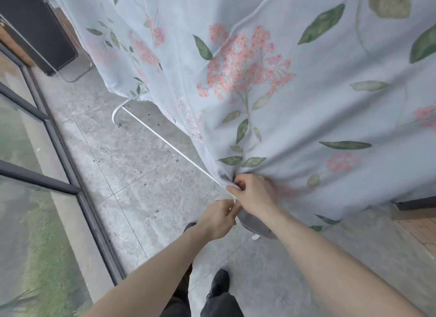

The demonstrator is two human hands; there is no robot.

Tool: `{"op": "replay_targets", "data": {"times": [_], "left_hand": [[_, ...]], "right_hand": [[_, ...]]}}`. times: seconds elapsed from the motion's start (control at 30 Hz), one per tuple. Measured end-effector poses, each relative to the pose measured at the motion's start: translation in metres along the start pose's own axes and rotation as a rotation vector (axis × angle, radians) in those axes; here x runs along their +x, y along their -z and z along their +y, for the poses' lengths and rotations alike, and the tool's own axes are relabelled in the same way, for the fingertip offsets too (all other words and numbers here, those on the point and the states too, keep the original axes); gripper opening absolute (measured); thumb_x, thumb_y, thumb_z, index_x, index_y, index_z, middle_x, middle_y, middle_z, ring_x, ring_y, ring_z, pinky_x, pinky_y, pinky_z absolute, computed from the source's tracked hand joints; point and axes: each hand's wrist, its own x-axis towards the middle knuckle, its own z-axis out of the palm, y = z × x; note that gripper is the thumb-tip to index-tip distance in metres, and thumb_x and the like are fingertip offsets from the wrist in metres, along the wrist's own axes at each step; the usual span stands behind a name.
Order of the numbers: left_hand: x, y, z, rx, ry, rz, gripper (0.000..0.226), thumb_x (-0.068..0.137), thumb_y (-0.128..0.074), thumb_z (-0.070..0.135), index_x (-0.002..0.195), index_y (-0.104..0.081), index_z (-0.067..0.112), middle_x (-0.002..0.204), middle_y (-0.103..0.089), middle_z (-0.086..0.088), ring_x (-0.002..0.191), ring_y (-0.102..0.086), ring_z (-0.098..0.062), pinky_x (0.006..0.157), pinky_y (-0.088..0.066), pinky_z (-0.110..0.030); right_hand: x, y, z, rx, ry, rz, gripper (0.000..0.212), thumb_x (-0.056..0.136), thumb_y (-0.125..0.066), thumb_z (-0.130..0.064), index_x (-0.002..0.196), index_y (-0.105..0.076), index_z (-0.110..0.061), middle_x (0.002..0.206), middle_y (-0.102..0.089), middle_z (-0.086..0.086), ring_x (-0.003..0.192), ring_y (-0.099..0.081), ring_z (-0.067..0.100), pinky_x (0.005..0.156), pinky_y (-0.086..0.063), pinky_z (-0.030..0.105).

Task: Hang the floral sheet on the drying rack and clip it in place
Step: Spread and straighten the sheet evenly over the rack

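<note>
Both hands work at the near corner of the rack [165,140]: right hand [253,195] pinches bunched sheet [295,92] against the white bar; left hand [218,218], just below, pinches a small white piece, identity unclear. Sheet drapes over the rack, hanging toward the tiled floor [132,175].

My right hand [253,194] and left hand [220,218] meet at the sheet [295,92] corner on the rack bar [165,142]. Sheet spreads up-right of grip, bar runs up-left, glass railing [47,132] far left, my shoes [219,283] below.
</note>
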Motion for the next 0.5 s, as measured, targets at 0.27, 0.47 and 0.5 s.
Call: {"op": "replay_targets", "data": {"times": [0.27,0.47,0.5], "left_hand": [[-0.022,0.014,-0.042,-0.684,0.284,0.137,0.047,0.109,-0.044,0.044,0.09,-0.072,0.011,0.074,-0.077,-0.006,0.073,-0.076,-0.027,0.081,-0.062,-0.045],[-0.009,-0.016,-0.028,-0.803,0.491,0.003,0.045,0.109,-0.044,0.042,0.107,-0.068,0.003,0.102,-0.073,-0.013,0.08,-0.076,-0.028,0.08,-0.062,-0.044],[-0.005,-0.016,-0.027,-0.734,0.494,-0.058,0.045,0.108,-0.046,0.043,0.112,-0.068,0.004,0.107,-0.073,-0.011,0.083,-0.076,-0.026,0.078,-0.061,-0.041]], "right_hand": [[0.006,0.029,0.033,0.042,0.052,0.406,0.043,0.097,-0.066,-0.038,0.068,-0.056,-0.008,0.067,-0.066,0.011,0.07,-0.061,0.04,0.051,-0.035,0.038],[0.017,0.015,0.023,0.142,-0.018,0.349,0.056,0.098,-0.063,-0.036,0.055,-0.037,-0.011,0.046,-0.044,0.003,0.056,-0.05,0.034,0.051,-0.034,0.037],[0.019,0.017,0.022,0.121,-0.027,0.318,0.059,0.098,-0.063,-0.038,0.053,-0.034,-0.013,0.045,-0.04,0.002,0.057,-0.049,0.033,0.052,-0.031,0.036]]}}
